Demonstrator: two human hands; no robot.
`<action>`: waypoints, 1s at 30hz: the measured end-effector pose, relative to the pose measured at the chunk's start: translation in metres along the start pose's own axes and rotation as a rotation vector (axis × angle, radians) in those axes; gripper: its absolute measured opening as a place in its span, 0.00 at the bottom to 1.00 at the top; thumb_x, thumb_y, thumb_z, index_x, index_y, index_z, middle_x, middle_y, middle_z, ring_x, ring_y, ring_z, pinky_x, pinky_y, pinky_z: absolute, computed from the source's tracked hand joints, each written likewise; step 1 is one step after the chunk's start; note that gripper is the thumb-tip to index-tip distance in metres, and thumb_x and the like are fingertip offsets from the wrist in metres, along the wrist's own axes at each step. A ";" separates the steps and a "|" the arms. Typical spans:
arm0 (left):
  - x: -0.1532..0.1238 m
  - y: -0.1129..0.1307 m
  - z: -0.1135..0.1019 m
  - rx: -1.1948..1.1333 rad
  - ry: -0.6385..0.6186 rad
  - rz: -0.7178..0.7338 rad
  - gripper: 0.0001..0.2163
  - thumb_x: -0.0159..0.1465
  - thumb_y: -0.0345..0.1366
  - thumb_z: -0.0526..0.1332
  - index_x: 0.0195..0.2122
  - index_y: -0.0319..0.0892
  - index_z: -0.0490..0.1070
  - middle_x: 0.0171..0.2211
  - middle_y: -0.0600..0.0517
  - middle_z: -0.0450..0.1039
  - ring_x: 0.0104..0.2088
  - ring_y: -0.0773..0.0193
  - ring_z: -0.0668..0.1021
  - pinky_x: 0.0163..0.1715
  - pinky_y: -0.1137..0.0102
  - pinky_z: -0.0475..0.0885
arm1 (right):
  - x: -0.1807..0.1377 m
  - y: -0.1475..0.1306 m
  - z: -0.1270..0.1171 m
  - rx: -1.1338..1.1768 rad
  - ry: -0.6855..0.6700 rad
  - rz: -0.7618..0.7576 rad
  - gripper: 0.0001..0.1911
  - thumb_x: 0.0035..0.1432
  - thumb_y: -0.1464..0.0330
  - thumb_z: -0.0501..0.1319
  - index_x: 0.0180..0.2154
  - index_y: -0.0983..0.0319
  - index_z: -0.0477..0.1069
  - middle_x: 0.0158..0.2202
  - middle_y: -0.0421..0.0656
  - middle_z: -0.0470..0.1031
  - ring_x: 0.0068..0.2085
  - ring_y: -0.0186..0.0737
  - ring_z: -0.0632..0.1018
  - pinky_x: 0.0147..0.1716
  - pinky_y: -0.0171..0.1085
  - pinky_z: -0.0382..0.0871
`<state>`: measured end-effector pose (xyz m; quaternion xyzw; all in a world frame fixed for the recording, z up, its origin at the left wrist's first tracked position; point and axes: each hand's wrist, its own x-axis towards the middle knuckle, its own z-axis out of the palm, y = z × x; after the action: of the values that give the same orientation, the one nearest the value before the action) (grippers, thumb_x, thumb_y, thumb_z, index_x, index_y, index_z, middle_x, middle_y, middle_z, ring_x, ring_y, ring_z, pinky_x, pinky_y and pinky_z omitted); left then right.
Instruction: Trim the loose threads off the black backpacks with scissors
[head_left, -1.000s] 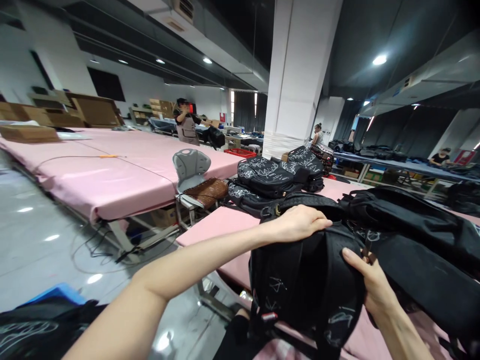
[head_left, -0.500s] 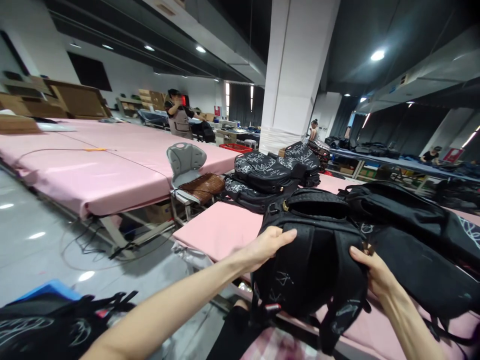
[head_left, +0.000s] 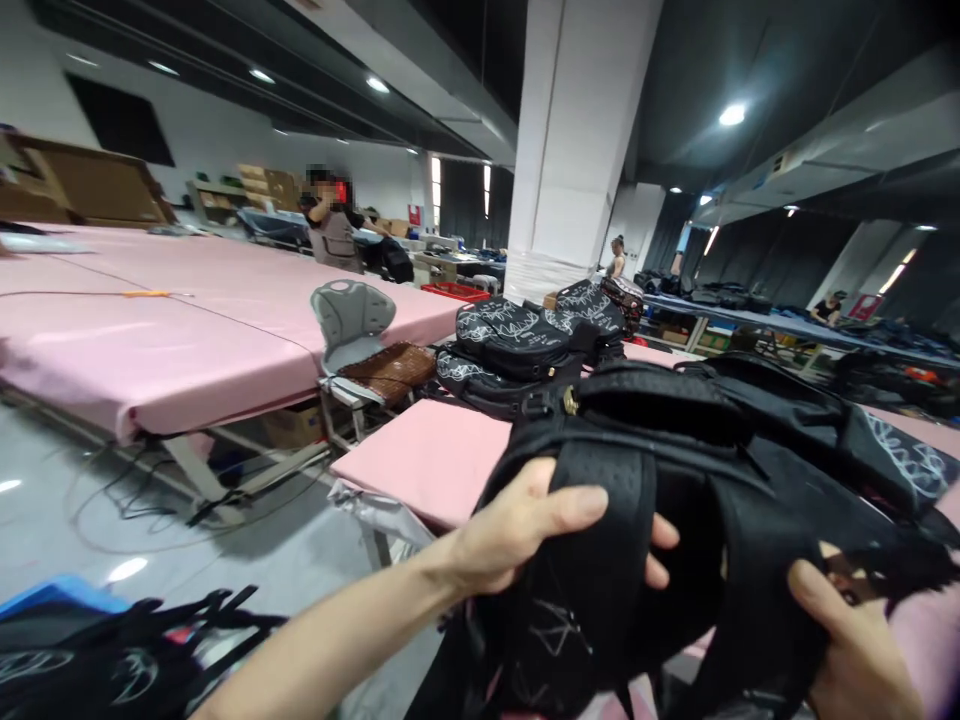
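Black backpack: in the lower centre and right of the frame, the backpack (head_left: 555,590) stands tilted in my two hands, its straps towards me; the bottom edge of the frame cuts off its lower end.
Left hand: my left hand (head_left: 517,525) is closed round one padded strap (head_left: 606,465), thumb in front, two fingertips showing past its far edge (the strap hides the rest).
Right hand: at the lower right, my right hand (head_left: 862,635) pinches the other strap (head_left: 772,560), thumb in front; its fingers are mostly hidden and blurred.
Opening between straps: too dark to make out inside.
Patterned backpacks: a pile (head_left: 517,335) at centre, partly overlapping.
Pink table: mostly covered on the right, its bare corner (head_left: 427,455) left of my backpack.
Person: upper left, a person (head_left: 335,240), head pixelated.
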<state>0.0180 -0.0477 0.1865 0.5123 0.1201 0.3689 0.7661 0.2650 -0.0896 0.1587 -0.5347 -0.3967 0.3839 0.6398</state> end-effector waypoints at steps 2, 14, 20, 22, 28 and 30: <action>0.026 0.016 -0.002 0.039 0.037 -0.001 0.20 0.57 0.45 0.60 0.45 0.35 0.72 0.39 0.40 0.76 0.35 0.56 0.79 0.32 0.68 0.73 | 0.018 -0.013 0.009 0.019 0.039 -0.037 0.17 0.41 0.57 0.68 0.34 0.57 0.75 0.29 0.46 0.78 0.30 0.52 0.78 0.32 0.46 0.74; 0.037 -0.212 -0.156 -0.319 0.506 -0.601 0.13 0.65 0.35 0.52 0.33 0.30 0.72 0.35 0.40 0.77 0.34 0.59 0.79 0.36 0.68 0.74 | 0.029 0.240 0.010 -0.136 -0.108 0.495 0.24 0.35 0.52 0.67 0.18 0.59 0.55 0.10 0.29 0.52 0.13 0.26 0.53 0.12 0.30 0.44; 0.024 -0.227 -0.165 -0.356 0.481 -0.582 0.12 0.63 0.37 0.55 0.34 0.33 0.73 0.41 0.41 0.76 0.39 0.55 0.78 0.38 0.66 0.74 | 0.025 0.263 0.001 -0.152 -0.124 0.552 0.28 0.34 0.49 0.66 0.19 0.58 0.51 0.12 0.27 0.46 0.13 0.24 0.48 0.13 0.30 0.39; 0.028 -0.228 -0.167 -0.365 0.483 -0.578 0.11 0.62 0.37 0.57 0.34 0.33 0.74 0.41 0.41 0.76 0.39 0.55 0.78 0.38 0.66 0.74 | 0.027 0.264 0.002 -0.168 -0.127 0.541 0.27 0.35 0.48 0.65 0.19 0.58 0.51 0.12 0.27 0.46 0.13 0.24 0.48 0.13 0.30 0.39; 0.022 -0.231 -0.159 -0.252 0.532 -0.542 0.16 0.59 0.41 0.60 0.37 0.29 0.73 0.42 0.36 0.75 0.38 0.56 0.79 0.37 0.69 0.74 | 0.028 0.264 -0.003 -0.266 -0.111 0.463 0.22 0.41 0.50 0.63 0.23 0.60 0.60 0.14 0.31 0.56 0.15 0.29 0.58 0.15 0.31 0.51; 0.014 -0.228 -0.153 -0.191 0.553 -0.525 0.17 0.57 0.43 0.62 0.39 0.32 0.73 0.45 0.38 0.73 0.39 0.56 0.78 0.35 0.69 0.75 | 0.031 0.257 -0.009 -0.352 -0.055 0.372 0.21 0.42 0.53 0.63 0.33 0.61 0.67 0.23 0.37 0.69 0.24 0.35 0.70 0.23 0.34 0.62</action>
<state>0.0429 0.0217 -0.0784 0.2721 0.4140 0.2939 0.8174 0.2682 -0.0308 -0.0934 -0.6908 -0.3697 0.4345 0.4442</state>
